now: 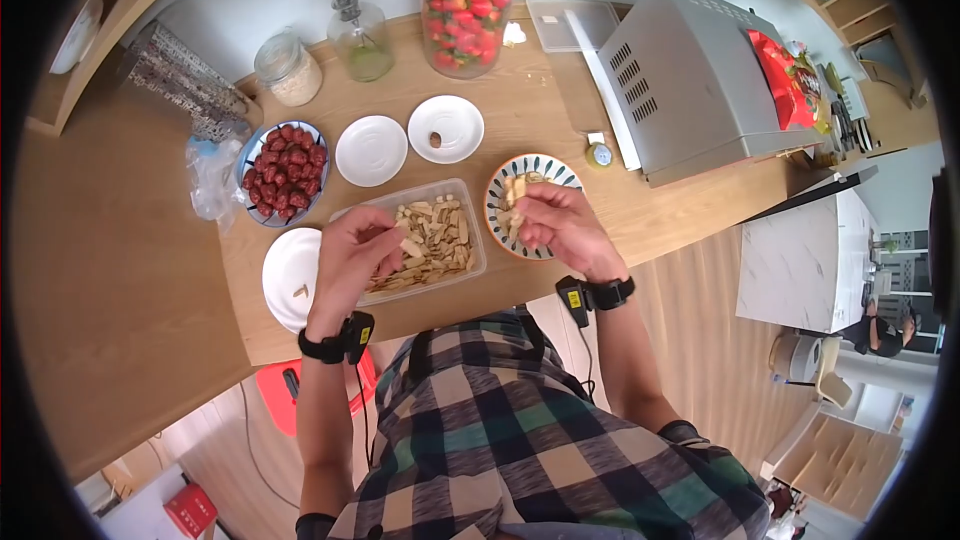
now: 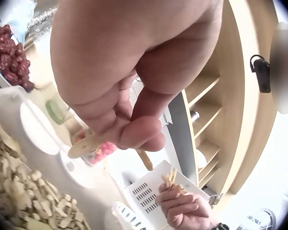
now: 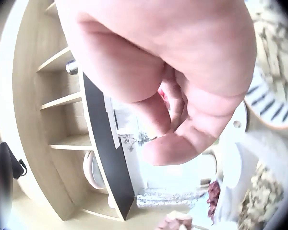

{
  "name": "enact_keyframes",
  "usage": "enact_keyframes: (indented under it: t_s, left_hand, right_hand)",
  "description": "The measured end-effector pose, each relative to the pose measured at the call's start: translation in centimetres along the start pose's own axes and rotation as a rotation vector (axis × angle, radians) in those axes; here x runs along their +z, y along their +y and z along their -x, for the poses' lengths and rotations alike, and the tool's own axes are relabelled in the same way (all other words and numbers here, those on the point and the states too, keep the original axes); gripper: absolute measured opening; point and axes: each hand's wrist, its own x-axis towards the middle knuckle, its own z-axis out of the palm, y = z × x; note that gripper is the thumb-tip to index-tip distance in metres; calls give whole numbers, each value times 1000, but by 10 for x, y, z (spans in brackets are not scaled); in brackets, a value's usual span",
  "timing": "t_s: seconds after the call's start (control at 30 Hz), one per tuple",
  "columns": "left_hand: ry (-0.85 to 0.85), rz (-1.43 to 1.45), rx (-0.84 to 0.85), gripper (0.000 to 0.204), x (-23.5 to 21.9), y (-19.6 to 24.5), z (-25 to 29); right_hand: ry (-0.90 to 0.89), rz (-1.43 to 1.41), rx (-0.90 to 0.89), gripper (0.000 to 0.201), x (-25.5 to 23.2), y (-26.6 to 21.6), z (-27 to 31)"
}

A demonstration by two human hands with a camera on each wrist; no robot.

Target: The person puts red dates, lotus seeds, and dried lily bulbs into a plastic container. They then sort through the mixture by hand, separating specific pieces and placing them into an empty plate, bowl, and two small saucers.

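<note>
My left hand [image 1: 358, 252] is over a clear plastic box [image 1: 478, 258] of pale dried root slices [image 1: 440, 240]. Its thumb and fingertips pinch an oval slice [image 2: 85, 146], and a narrower slice [image 2: 145, 159] sticks out below them in the left wrist view. Above the patterned plate [image 1: 492, 222], which has dark leaf marks round its rim, my right hand [image 1: 568, 227] pinches several pale slices [image 1: 517, 190]. Those same slices [image 2: 170, 177] poke up from its fingertips in the left wrist view, while the fingers hide them in the right wrist view.
A white plate [image 1: 280, 275] with small pieces lies left of the box. Behind are a bowl of red dates [image 1: 285, 170], two white plates [image 1: 370, 152], one bearing a brown piece [image 1: 435, 140], a jar [image 1: 290, 70], a vase [image 1: 362, 45] and a strawberry container [image 1: 465, 20]. An oven [image 1: 690, 80] stands right.
</note>
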Motion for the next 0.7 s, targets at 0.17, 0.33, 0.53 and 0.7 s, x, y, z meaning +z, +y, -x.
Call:
enact_keyframes:
  t_s: [0.17,0.33,0.53,0.7]
  left_hand:
    - [-185,41,25,8,60,11,-42]
    - [-440,-116,22,5,117,-13,-86]
    - [-511,-278,6,11,137,-27,-99]
    - [-461,-208,39,20,118,-13,-83]
  right_hand:
    - [258,390,-116,14,-42,5,0]
    - [351,538,-129,12,-54,9,3]
    - [361,717,-168,11,-66,7,0]
    - [340,736,-261,13,-69,8,-5]
